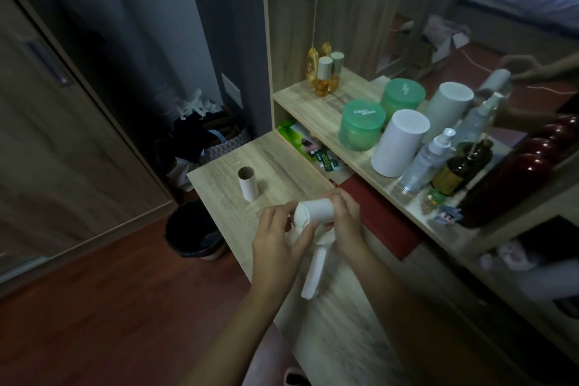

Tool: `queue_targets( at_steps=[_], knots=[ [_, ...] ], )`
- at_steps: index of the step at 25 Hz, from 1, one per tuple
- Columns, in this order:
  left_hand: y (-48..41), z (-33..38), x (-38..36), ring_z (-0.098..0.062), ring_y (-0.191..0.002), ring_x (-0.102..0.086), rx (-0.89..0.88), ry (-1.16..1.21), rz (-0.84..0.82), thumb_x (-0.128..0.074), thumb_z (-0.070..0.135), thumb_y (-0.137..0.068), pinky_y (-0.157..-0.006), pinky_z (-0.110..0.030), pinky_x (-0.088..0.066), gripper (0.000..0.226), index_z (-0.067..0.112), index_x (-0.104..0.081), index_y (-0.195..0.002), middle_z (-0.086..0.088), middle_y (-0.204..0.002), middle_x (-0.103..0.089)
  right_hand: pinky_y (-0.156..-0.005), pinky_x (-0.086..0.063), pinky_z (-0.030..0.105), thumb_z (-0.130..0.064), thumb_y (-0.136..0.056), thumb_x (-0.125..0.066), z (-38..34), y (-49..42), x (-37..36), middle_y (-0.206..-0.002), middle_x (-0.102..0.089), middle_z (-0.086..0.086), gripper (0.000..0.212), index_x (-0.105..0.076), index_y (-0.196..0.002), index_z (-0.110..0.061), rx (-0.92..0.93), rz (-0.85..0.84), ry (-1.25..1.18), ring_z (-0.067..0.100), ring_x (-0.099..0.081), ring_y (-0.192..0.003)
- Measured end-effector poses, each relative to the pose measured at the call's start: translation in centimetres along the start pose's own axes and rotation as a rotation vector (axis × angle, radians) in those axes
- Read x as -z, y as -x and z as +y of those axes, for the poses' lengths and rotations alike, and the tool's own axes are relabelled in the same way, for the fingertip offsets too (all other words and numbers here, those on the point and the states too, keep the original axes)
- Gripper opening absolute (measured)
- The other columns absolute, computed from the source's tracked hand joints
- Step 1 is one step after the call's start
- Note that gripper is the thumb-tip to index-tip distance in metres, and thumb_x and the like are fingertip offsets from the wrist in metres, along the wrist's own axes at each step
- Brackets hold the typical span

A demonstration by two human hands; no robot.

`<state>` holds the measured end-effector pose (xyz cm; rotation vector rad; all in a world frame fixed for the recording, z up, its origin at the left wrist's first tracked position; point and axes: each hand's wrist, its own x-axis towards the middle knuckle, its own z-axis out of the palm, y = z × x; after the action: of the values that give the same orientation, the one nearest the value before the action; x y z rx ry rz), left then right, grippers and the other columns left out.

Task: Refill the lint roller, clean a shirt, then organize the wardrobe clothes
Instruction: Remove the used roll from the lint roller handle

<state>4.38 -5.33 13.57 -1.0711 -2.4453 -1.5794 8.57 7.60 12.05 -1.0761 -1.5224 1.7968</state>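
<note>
A white lint roller [314, 269] is held over the wooden table [282, 163], its handle pointing down toward me. A white refill roll [316, 211] sits on its head. My right hand [346, 222] grips the roll from the right. My left hand [279, 238] holds the roller's left end, with fingers curled round the end cap. An empty cardboard core [248, 183] stands upright on the table to the left. The shirt is not in view.
A shelf [313, 110] holds green jars [362, 124], white cylinders [399, 142], spray bottles and a dark bottle. A black waste bin [195, 230] stands on the floor left of the table. A laundry basket [219, 135] sits behind it. A wardrobe door [62, 119] is at the left.
</note>
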Motion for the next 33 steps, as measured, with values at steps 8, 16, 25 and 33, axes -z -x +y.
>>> queue_targets(
  at_steps=[8,16,25,33],
  knots=[
    [-0.4,3.0,-0.5,-0.002,-0.082,-0.049,-0.012,0.007,-0.005,-0.059,0.043,-0.074,-0.069,-0.011,-0.043,0.033,0.019,-0.052,-0.096,0.007,-0.092,-0.053,-0.048,-0.042,0.021,-0.023,-0.068,-0.048,-1.9,-0.6,0.8,-0.065,-0.059,0.0,0.015,-0.06,-0.063,-0.015,0.041,0.06,-0.07,0.01,-0.057,-0.057],
    [-0.2,3.7,-0.6,-0.004,-0.077,-0.051,0.018,0.05,-0.003,-0.055,0.047,-0.076,-0.062,-0.013,-0.042,0.024,0.032,-0.038,-0.082,0.01,-0.081,-0.049,-0.043,-0.042,0.017,-0.025,-0.069,-0.046,-2.6,0.4,1.2,-0.068,-0.058,0.002,0.019,-0.06,-0.067,-0.011,0.069,0.015,-0.053,0.0,-0.056,-0.051],
    [-0.1,4.1,-0.6,0.0,-0.094,-0.049,0.143,0.127,0.1,-0.053,0.047,-0.083,-0.078,-0.005,-0.039,0.062,0.008,-0.043,-0.13,0.003,-0.109,-0.045,-0.048,-0.043,0.025,-0.026,-0.072,-0.045,-3.1,0.8,0.2,-0.072,-0.06,0.002,0.019,-0.06,-0.071,-0.015,0.152,0.068,0.008,0.016,-0.056,-0.065],
    [-1.2,3.7,-0.5,0.007,-0.087,-0.043,0.181,0.059,0.059,-0.051,0.027,-0.096,-0.078,0.006,-0.029,0.048,0.006,-0.043,-0.139,-0.001,-0.107,-0.037,-0.055,-0.045,0.028,-0.035,-0.072,-0.044,-2.8,0.6,-0.1,-0.073,-0.062,0.001,0.023,-0.061,-0.07,-0.018,0.269,0.131,0.116,0.019,-0.059,-0.071]
  ],
)
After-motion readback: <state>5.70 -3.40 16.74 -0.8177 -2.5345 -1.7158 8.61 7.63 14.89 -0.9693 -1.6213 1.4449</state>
